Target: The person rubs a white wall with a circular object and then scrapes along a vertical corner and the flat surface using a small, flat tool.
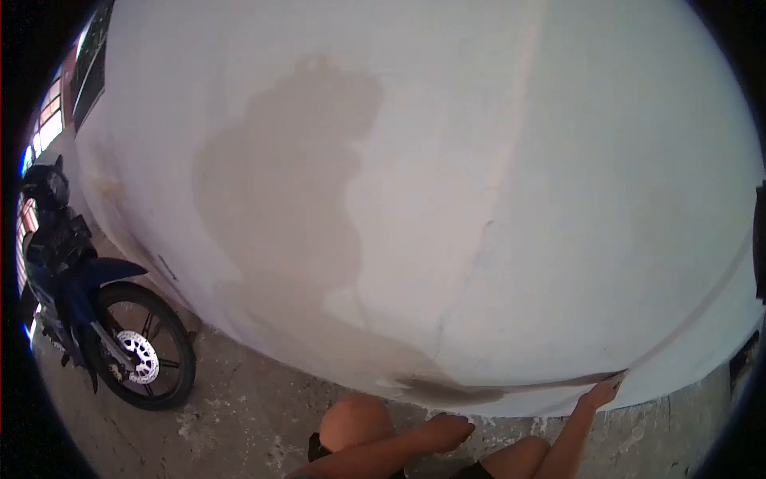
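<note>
Low on the white wall (447,199), my right hand (606,391) is at the surface, its fingers closed. A small dark edge shows at the fingertips, too small to name. My left hand (448,433) is held in front of my body between my knees, apart from the wall, with its fingers curled in. Whether anything is inside the left hand is hidden. A dark shadow band runs along the wall's foot from the right hand towards the left.
At the left stands a dark blue motorbike (76,279), its front wheel (144,347) close to the wall. My bent knee (355,423) is near the wall's base. Rough concrete floor (239,391) lies below, with pale splashes. A dark object (760,243) shows at the right edge.
</note>
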A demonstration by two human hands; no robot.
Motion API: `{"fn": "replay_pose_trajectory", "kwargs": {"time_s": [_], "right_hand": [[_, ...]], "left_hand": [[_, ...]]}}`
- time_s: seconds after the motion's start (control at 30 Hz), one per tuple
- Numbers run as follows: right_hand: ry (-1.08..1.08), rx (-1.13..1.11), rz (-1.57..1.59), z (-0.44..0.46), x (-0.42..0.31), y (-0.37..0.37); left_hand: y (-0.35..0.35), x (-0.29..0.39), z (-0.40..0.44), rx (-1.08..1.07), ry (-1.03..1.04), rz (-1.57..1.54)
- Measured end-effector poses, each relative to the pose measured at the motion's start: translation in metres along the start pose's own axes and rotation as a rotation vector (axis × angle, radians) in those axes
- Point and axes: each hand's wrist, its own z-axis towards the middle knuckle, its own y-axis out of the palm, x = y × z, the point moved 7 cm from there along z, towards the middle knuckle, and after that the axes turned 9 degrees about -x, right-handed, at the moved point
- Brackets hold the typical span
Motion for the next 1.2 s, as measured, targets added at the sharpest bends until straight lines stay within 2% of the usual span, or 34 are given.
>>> {"fn": "replay_pose_trajectory", "kwargs": {"time_s": [0.07, 0.1, 0.17, 0.27, 0.37, 0.43, 0.47, 0.53, 0.6, 0.73, 0.87, 0.93, 1.0, 1.2], "right_hand": [[0.045, 0.032, -0.041, 0.038, 0.040, -0.029], [0.091, 0.086, -0.180, 0.046, 0.048, -0.039], [0.120, 0.126, -0.176, 0.049, 0.051, -0.053], [0.167, 0.124, -0.007, 0.043, 0.065, -0.044], [0.101, 0.090, 0.089, 0.064, 0.085, -0.054], [0.205, 0.159, 0.037, 0.056, 0.079, -0.055], [0.179, 0.156, -0.025, 0.039, 0.050, -0.041], [0.177, 0.146, 0.059, 0.040, 0.051, -0.040], [0.219, 0.147, 0.029, 0.043, 0.057, -0.044], [0.136, 0.063, 0.143, 0.042, 0.056, -0.040], [0.136, 0.032, 0.099, 0.032, 0.052, -0.037], [0.104, -0.006, 0.084, 0.020, 0.041, -0.028], [-0.027, -0.056, 0.026, 0.004, 0.024, -0.015], [-0.080, -0.104, -0.054, -0.036, -0.002, 0.005]], "left_hand": [[0.005, -0.004, 0.014, -0.039, 0.003, -0.002], [0.008, -0.006, 0.021, -0.070, -0.007, -0.009], [0.020, -0.004, 0.031, -0.121, 0.011, -0.027], [0.029, -0.009, 0.038, -0.181, -0.029, -0.072], [0.043, -0.013, 0.050, -0.201, -0.040, -0.068], [0.047, -0.015, 0.059, -0.202, -0.016, -0.035], [0.051, -0.018, 0.059, -0.223, -0.031, -0.038], [0.049, -0.015, 0.056, -0.254, -0.027, -0.033], [0.032, -0.006, 0.047, -0.189, -0.048, -0.078], [0.043, -0.019, 0.047, -0.166, -0.004, -0.059], [0.035, -0.011, 0.038, -0.103, 0.023, -0.070], [0.027, -0.007, 0.032, -0.074, -0.013, -0.067], [0.023, -0.003, 0.027, -0.054, 0.002, -0.022], [0.011, 0.006, 0.002, 0.038, 0.055, -0.003]]}}
